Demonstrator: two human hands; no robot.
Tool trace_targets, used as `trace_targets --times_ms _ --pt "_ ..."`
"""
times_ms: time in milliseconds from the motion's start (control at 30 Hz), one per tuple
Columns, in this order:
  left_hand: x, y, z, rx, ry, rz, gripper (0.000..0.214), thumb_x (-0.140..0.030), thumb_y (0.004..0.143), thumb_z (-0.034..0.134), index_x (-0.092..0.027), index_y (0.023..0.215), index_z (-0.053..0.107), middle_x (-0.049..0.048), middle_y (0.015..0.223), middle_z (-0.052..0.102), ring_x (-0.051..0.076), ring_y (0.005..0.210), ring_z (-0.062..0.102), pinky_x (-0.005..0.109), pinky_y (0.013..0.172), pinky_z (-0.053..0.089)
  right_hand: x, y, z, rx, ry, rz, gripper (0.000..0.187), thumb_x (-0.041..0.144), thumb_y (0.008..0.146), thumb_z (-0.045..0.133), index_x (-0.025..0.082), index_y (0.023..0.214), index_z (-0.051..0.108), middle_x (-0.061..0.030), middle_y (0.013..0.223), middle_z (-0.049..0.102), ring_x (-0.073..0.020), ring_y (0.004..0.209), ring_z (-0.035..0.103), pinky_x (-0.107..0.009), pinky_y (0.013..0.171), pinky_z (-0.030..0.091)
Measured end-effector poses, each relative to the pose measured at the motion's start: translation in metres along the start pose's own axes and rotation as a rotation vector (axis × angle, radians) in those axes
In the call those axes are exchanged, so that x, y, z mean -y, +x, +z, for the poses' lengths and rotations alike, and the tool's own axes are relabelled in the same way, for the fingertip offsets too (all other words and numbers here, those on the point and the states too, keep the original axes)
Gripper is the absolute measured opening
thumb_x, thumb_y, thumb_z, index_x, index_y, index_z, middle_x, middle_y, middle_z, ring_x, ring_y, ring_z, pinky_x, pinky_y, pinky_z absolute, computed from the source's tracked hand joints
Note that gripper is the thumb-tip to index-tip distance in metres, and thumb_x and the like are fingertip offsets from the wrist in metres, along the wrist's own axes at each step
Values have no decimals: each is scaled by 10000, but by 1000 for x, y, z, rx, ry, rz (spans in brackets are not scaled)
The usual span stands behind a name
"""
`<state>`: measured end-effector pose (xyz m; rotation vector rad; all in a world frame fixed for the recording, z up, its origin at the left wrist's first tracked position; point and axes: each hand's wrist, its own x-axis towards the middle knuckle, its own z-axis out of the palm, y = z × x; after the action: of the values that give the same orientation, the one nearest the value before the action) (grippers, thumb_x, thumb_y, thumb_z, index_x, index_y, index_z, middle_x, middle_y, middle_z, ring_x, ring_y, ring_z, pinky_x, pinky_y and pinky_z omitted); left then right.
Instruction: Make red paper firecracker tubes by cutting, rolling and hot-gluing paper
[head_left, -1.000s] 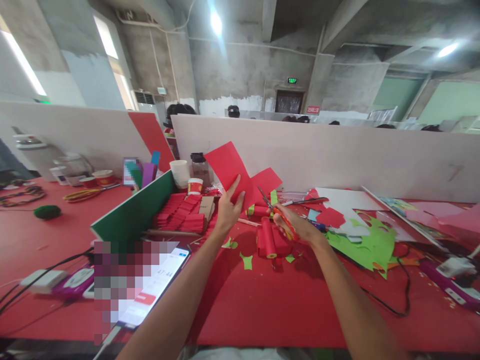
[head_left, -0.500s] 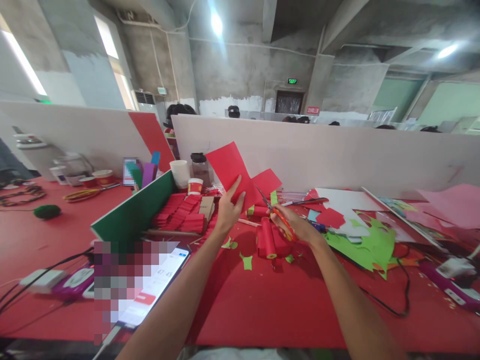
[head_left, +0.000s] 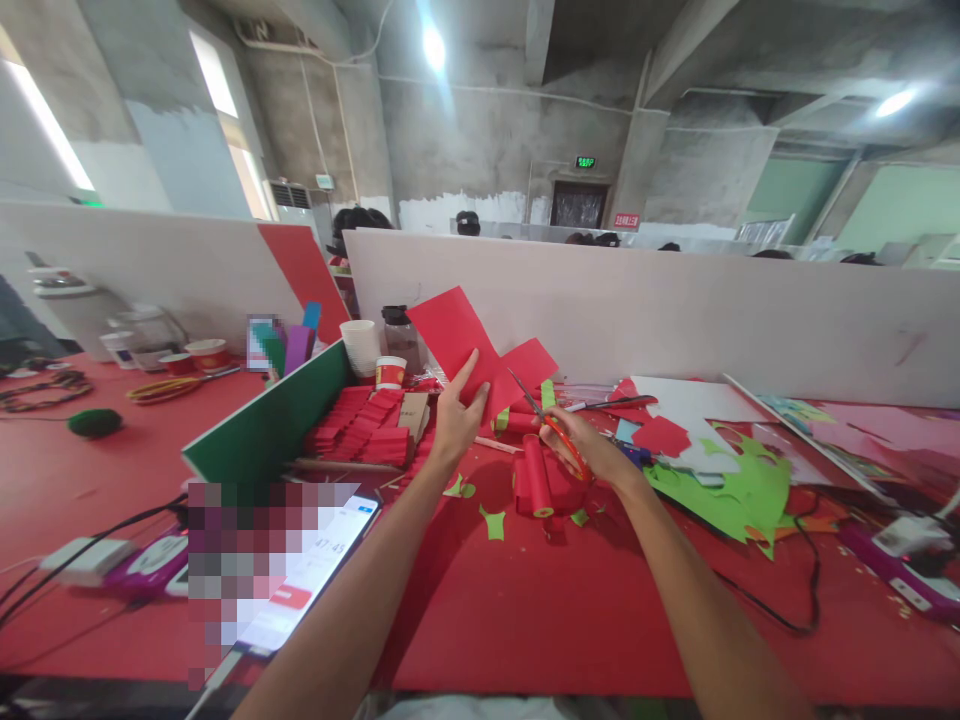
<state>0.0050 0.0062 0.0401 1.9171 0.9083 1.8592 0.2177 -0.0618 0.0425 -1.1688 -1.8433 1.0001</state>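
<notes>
My left hand pinches a sheet of red paper between thumb and fingers, holding it up above the table. The sheet spreads as two flaps, a large one at upper left and a smaller one at right, with a V-shaped gap between them. In my right hand is a pair of scissors with orange handles. Their blades point up and left, with the tip beside the right flap; whether they touch the paper I cannot tell. Below the hands are red paper rolls and a green paper scrap.
Folded red paper strips fill a tray behind a green board. A phone lies at left front. Green cut paper and a power strip lie right. A white partition closes the back.
The red paper has shifted slightly left in my left hand, and the scissors have moved slightly left with my right hand. At far right, the raised pink sheet has dropped lower.
</notes>
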Motion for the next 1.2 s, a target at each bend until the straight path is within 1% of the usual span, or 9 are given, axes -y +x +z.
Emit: trace_targets --times_ms 100,267,400,467,633,867,1033,1200 --pt "-2 0 1 18 -15 -3 524 -263 900 556 -231 1416 474 61 1471 463 223 1355 443 391 1143 369 1 0 1 9 22 18 432 622 850 544 245 1055 493 81 573 400 -82 395 377 -189 376 316" --pt "-3 0 2 63 -9 12 537 -274 892 571 -216 1417 472 66 1458 480 232 1371 417 395 1154 346 1 0 1 11 40 34 424 639 872 491 249 1040 474 65 638 419 -84 439 411 -185 394 348" --pt "-1 0 2 76 -3 16 545 -276 889 576 -220 1421 470 67 1457 479 236 1374 412 398 1156 341 -1 -1 0 7 22 24 431 633 885 473 252 1088 473 65 640 426 -87 443 429 -189 406 376" --pt "-1 0 1 78 -4 20 545 -271 888 576 -218 1420 470 68 1458 477 235 1372 414 395 1155 341 -1 0 1 -3 22 18 422 626 885 481 251 1079 478 66 634 428 -86 436 426 -189 404 380" --pt "-2 0 1 63 -2 25 538 -251 888 571 -220 1416 475 65 1461 475 231 1372 416 394 1158 338 -1 3 4 -28 39 8 401 609 850 557 248 1010 489 77 576 410 -89 395 409 -191 368 358" --pt "-2 1 1 53 2 20 532 -250 889 567 -213 1413 479 66 1457 482 232 1373 415 388 1152 350 6 3 6 -56 15 -47 402 615 844 563 243 991 525 79 516 404 -88 342 373 -199 341 298" --pt "-3 1 1 53 -3 15 541 -254 887 572 -223 1418 473 60 1453 487 233 1370 419 398 1152 349 6 4 7 -67 67 -1 407 617 833 576 243 982 517 85 508 392 -87 334 367 -202 334 313" --pt "-2 1 0 84 -8 25 541 -247 885 575 -221 1416 477 62 1452 486 229 1360 433 380 1150 350 12 2 9 -15 216 83 409 617 815 592 244 906 451 79 575 419 -68 388 384 -171 357 332"
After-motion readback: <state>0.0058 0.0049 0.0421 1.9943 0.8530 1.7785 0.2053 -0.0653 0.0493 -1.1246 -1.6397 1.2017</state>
